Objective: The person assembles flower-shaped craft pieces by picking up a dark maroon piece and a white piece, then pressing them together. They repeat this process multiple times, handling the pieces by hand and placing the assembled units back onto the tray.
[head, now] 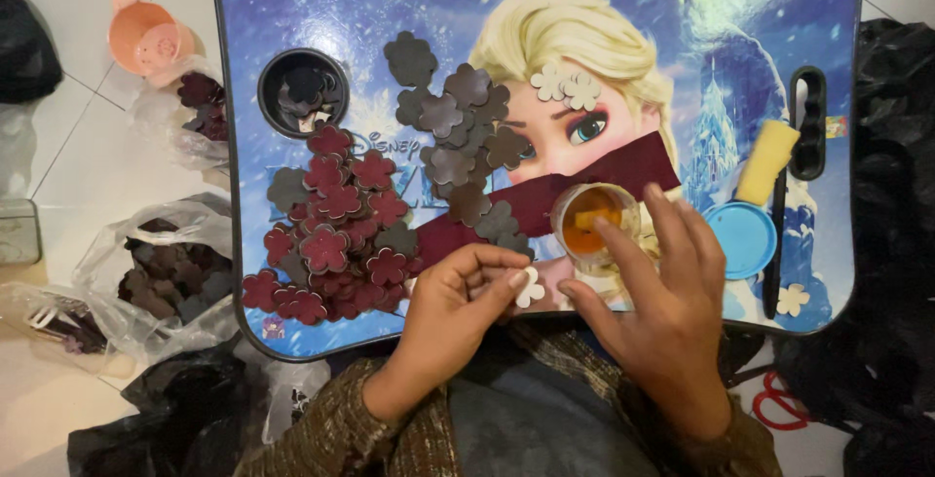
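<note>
**Pale flower cutout pinched over the lap tray**

While the left hand [458, 297] pinches a small pale flower-shaped cutout [529, 287] between thumb and fingertips at the near edge of the lap tray [545, 77], the right hand [662, 311] lies spread beside it, its index finger reaching into a small clear jar [594, 224] of orange glue-like paste. The cutout sits just left of the right thumb, close to it; whether they touch cannot be told.

Under the jar a dark red strip [623, 173] runs slantwise across the tray's printed picture. To the jar's right lie a round blue lid [742, 238] and, farther up, a yellow sponge block [766, 160] beside a slot in the tray. Two more pale flowers [567, 85] rest near the tray's middle, and another [792, 299] at its right corner.

Left of the hands a heap of maroon flower pieces [336, 233] covers the tray; a trail of dark brown flower pieces [458, 126] stretches above it. The round cup recess [303, 93] holds a few more. Beyond the tray's left edge, clear plastic bags [161, 277] of dark pieces lie on the floor, with a pink cup [146, 38] farther off. Red-handled scissors [774, 404] show at lower right.
</note>
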### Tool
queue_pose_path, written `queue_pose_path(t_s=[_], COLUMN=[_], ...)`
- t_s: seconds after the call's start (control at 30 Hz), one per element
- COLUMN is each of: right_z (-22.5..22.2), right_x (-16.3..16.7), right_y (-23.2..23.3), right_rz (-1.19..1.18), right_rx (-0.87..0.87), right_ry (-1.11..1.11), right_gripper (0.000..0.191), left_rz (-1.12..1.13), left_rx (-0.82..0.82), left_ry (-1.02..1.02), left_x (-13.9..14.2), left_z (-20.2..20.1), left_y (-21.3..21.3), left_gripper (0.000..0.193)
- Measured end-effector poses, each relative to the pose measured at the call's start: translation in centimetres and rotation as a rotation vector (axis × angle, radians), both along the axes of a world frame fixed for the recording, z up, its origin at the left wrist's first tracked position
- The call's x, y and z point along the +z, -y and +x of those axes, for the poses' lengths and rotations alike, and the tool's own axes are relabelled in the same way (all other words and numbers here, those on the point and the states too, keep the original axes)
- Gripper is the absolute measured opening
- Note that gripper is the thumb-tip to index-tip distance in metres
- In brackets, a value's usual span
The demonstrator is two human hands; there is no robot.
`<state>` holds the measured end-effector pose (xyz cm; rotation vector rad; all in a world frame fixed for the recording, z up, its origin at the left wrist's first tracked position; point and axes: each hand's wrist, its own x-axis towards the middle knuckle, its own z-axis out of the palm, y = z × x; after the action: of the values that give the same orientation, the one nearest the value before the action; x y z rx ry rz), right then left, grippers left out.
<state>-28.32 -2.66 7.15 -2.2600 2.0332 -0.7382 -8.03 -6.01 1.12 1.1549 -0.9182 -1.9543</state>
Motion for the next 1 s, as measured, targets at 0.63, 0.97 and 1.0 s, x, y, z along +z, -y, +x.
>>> queue_pose_path(t_s=[0.63,0.97,1.0], right_z=[-0.5,-0.4,-0.5], right_x=[-0.7,-1.5,-1.6], right_y=[-0.6,-3.0,-3.2], right_rz=[-0.010,0.030,0.030], right_rx=[-0.006,0.011,0.010], right_ry=[0.017,-0.017,-0.022], right_gripper=[0.052,0.057,0.057], left_rz=[0.065,0.082,0.080], left_rx=[-0.014,0.004,0.005], left_ry=[-0.168,-0.208,-0.211], left_x=[-0.3,-0.4,-0.4], left_z=[0.6,0.0,-0.1], left_y=[-0.1,-0.4,-0.4], left_gripper=[0.042,0.044,0.045])
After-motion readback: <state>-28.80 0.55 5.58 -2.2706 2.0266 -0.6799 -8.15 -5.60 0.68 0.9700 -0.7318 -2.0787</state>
